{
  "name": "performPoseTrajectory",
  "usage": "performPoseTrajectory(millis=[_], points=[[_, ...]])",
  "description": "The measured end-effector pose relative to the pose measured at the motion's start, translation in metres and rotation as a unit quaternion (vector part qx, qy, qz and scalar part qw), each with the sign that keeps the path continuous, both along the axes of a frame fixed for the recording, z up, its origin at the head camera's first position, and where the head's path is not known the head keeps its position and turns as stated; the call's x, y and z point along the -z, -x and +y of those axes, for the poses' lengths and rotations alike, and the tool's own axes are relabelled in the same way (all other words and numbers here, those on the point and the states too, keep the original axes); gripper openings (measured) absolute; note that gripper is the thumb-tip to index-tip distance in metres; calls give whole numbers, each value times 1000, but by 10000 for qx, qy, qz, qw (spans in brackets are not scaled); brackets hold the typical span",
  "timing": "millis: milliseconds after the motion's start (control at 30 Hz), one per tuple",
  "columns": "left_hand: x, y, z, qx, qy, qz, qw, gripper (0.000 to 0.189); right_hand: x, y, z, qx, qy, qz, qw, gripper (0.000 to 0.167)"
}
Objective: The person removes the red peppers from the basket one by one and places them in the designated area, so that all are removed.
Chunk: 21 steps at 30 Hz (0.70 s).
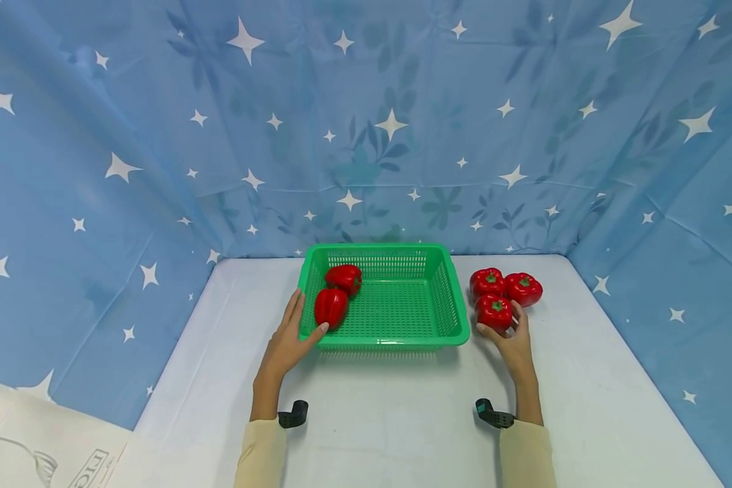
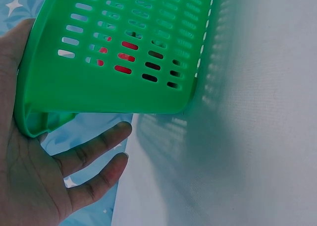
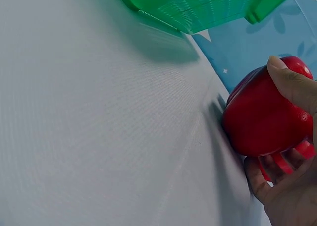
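A green plastic basket [image 1: 392, 344] with slotted walls stands on the white table. Two red bell peppers, one in front [image 1: 331, 308] and one behind [image 1: 344, 278], lie in its left part. My left hand [image 1: 291, 342] rests against the basket's front left corner, thumb at the rim and fingers extended; some stick out past the wall [image 2: 114, 94] in the left wrist view. To the right of the basket, my right hand [image 1: 515, 342] holds a red bell pepper [image 1: 493, 312] between thumb and fingers. Its underside in the right wrist view is close to the table; contact is unclear.
Two more red bell peppers, at the left [image 1: 486, 280] and right [image 1: 524, 289], sit just behind the held one. A blue star-patterned curtain [image 1: 366, 135] borders the table [image 1: 390, 427] at the back and sides. Printed pale cloth [image 1: 30, 434] lies at lower left.
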State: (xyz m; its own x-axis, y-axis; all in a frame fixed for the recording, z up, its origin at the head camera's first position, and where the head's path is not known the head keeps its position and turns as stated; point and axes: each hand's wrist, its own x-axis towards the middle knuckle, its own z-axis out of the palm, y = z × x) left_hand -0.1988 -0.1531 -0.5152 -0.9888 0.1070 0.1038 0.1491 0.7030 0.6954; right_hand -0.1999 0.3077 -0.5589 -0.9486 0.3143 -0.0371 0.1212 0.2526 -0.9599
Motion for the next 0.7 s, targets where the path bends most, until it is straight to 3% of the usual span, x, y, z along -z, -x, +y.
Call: performPoseTrajectory(millis=[700], points=[[0, -2, -1, 15, -24, 75, 10000, 91, -5, -8, 1, 61, 116, 161, 9998, 103]])
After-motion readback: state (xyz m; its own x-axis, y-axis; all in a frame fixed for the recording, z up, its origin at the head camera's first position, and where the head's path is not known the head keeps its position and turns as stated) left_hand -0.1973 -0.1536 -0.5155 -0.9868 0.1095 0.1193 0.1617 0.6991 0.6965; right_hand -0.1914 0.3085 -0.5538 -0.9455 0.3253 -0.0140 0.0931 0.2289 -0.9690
